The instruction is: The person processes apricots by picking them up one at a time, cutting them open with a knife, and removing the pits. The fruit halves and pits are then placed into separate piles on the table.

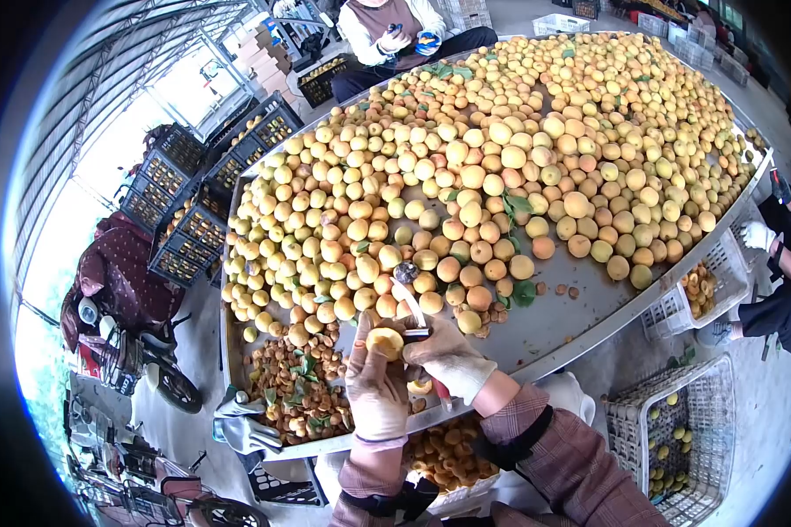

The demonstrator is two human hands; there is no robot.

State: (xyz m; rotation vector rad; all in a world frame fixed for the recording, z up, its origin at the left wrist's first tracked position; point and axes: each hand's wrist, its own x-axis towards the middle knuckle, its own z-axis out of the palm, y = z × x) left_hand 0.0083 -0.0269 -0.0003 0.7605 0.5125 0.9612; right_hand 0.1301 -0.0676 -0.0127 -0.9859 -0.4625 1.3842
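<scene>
My left hand (376, 391), in a pale glove, pinches an apricot (385, 342) between thumb and fingers over the table's near edge. Close on its right, my gloved right hand (453, 356) is closed around a small knife-like tool (416, 333); a short metal end points toward the fruit, and a red part shows below the hand. Most of the tool is hidden by the fingers. An apricot piece (420, 386) shows beneath, between the hands. Below them stands a container of apricot halves (453, 452). Whole apricots (466, 211) cover much of the metal table (580, 303).
Pieces and leaves lie in a scrap heap (299, 386) at the near left, beside a grey glove (246, 426). A white crate (712, 422) stands lower right, black crates (185, 237) at left. Another person (395, 31) sits across; a co-worker's gloved hand (758, 234) is at right.
</scene>
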